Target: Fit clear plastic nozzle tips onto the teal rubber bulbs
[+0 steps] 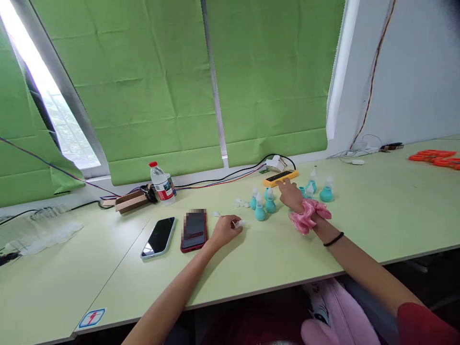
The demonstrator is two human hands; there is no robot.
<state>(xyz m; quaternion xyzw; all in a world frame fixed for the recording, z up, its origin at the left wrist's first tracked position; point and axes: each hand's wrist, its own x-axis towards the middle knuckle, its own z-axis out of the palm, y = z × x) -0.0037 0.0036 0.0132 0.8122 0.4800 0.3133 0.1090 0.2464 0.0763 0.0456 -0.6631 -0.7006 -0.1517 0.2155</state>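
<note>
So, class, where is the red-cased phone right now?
In the head view, the red-cased phone lies on the table, left of centre, between the pale-cased phone and the person's left hand.

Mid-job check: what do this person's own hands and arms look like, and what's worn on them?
Both hands are without gloves. The right hand has a shiny pink scrunchie at the wrist, a thin black band above it and a red sleeve higher up. The left hand shows no wristwear.
</note>
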